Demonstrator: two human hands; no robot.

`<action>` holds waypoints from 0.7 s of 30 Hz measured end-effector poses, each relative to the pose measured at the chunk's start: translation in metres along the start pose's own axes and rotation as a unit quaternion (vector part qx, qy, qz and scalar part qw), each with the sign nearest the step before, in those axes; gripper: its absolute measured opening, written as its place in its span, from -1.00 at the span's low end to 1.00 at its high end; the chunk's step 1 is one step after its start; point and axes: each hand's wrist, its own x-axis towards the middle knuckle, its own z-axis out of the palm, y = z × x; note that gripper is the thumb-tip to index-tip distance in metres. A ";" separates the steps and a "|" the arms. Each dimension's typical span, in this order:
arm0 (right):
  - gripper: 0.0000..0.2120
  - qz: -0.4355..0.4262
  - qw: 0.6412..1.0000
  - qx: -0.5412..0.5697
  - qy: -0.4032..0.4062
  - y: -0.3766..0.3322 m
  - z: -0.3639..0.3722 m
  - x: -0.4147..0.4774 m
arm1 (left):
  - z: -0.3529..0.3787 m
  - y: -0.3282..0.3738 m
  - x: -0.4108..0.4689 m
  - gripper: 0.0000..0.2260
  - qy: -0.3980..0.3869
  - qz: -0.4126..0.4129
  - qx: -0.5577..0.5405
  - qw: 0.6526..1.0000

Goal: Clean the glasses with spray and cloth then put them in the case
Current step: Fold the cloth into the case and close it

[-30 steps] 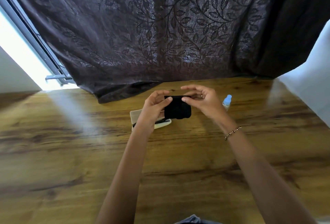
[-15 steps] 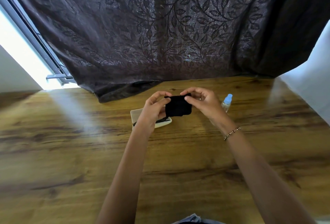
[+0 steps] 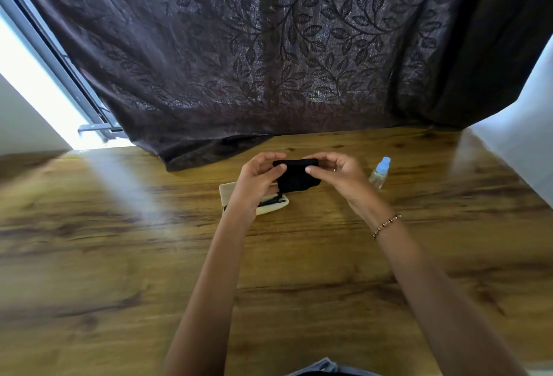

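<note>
**Glasses [image 3: 273,202] lie in the open case [image 3: 225,193]**

Only their thin dark arms show, mid-frame. Just above, the left hand [image 3: 257,181] and right hand [image 3: 338,173] each keep a pinching grip on the black cloth [image 3: 296,179], probably to fold it small. The spray bottle [image 3: 380,172] stands to the right on the tabletop [image 3: 119,256].

A dark leaf-patterned curtain [image 3: 269,46] hangs behind the wooden table [image 3: 119,256], beside a bright window [image 3: 30,76].

Cloth [image 3: 296,179]: plain black.
Case [image 3: 271,210]: cream, no pattern.
Glasses [image 3: 270,202]: black frame, only partly seen.
Spray bottle [image 3: 379,172]: clear body, pale blue cap.
Surface [image 3: 119,256]: warm brown, darker wood-grain streaks.
Curtain [image 3: 269,46]: dark purple-brown, leaf-and-vine pattern, faint sheen.
Bracelet [image 3: 386,225]: gold-toned and dark beads.
Wall [image 3: 523,151]: white.
</note>
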 end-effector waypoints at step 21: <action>-0.91 0.019 1.000 0.021 -0.012 0.004 0.008 -0.003 | -0.008 0.000 -0.002 -0.82 -0.019 -0.006 0.026 0.999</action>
